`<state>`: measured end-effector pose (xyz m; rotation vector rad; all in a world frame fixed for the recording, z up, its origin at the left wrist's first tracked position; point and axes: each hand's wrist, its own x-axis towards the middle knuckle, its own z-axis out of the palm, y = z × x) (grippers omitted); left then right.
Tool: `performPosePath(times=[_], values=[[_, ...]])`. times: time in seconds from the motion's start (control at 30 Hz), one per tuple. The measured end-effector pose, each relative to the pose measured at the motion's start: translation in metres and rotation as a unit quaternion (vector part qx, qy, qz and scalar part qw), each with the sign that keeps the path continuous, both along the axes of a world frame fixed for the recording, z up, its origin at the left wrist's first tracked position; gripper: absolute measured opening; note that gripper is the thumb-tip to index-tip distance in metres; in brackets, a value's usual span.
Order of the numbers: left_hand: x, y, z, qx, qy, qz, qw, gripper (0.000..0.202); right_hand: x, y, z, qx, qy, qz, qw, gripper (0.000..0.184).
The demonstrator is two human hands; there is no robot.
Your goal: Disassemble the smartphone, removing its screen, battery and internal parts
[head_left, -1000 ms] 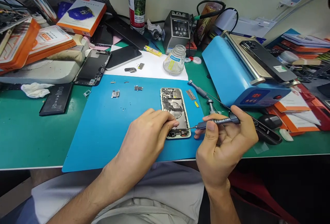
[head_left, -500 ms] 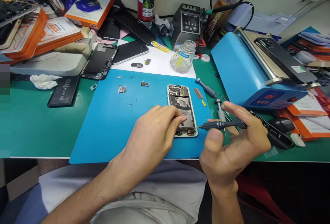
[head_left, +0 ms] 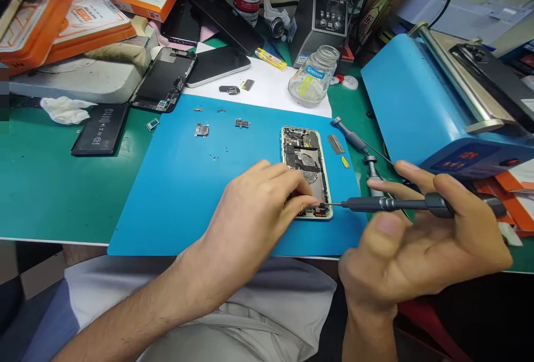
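An opened phone (head_left: pixel 307 164) with its inner parts bare lies on the blue mat (head_left: pixel 179 184). My left hand (head_left: pixel 258 206) rests on the phone's near end, fingers curled and pinching at its lower edge; what they grip is too small to make out. My right hand (head_left: pixel 417 245) holds a slim dark screwdriver (head_left: pixel 392 204) level, its tip touching the phone's lower right corner.
Small brackets and screws (head_left: pixel 202 129) lie scattered on the mat. A battery (head_left: pixel 100 129), a detached screen (head_left: pixel 163 80) and another phone (head_left: pixel 217 67) sit at the left back. A glass jar (head_left: pixel 314 76), spare screwdrivers (head_left: pixel 354 138) and a blue machine (head_left: pixel 434 106) stand to the right.
The view has moved closer and lower. My right hand has come nearer the camera with its fingers spreading, the screwdriver staying at the phone's lower corner. My left fingers have slid toward that corner.
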<state>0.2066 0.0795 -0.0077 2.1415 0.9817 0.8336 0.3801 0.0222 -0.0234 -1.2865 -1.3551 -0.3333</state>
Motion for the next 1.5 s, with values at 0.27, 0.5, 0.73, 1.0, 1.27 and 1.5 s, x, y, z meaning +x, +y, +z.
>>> performPosePath(times=[0.27, 0.5, 0.73, 1.0, 1.27, 1.5], values=[[-0.001, 0.001, -0.003, 0.019, 0.013, -0.002, 1.0, 0.009, -0.003, -0.004, -0.002, -0.016, 0.048, 0.014, 0.999, 0.047], [-0.001, -0.001, 0.0, -0.019, -0.027, 0.048, 0.998, 0.01, 0.008, 0.001, -0.002, 0.043, 0.113, -0.026, 0.992, 0.042], [-0.011, -0.001, 0.007, -0.013, -0.019, 0.108, 0.994, 0.012, 0.005, -0.009, -0.002, -0.053, 0.109, 0.066, 0.99, 0.063], [-0.018, 0.0, 0.004, -0.014, 0.021, 0.062, 0.998, 0.01, 0.003, -0.01, 0.001, -0.138, 0.154, 0.164, 0.965, 0.06], [-0.014, 0.0, 0.0, 0.037, 0.017, 0.017, 0.999, 0.008, 0.01, -0.013, -0.001, -0.095, 0.194, 0.139, 0.966, 0.054], [-0.022, -0.004, 0.013, 0.049, 0.044, 0.0, 0.998, 0.01, 0.02, -0.01, -0.001, -0.053, 0.285, 0.096, 0.952, 0.055]])
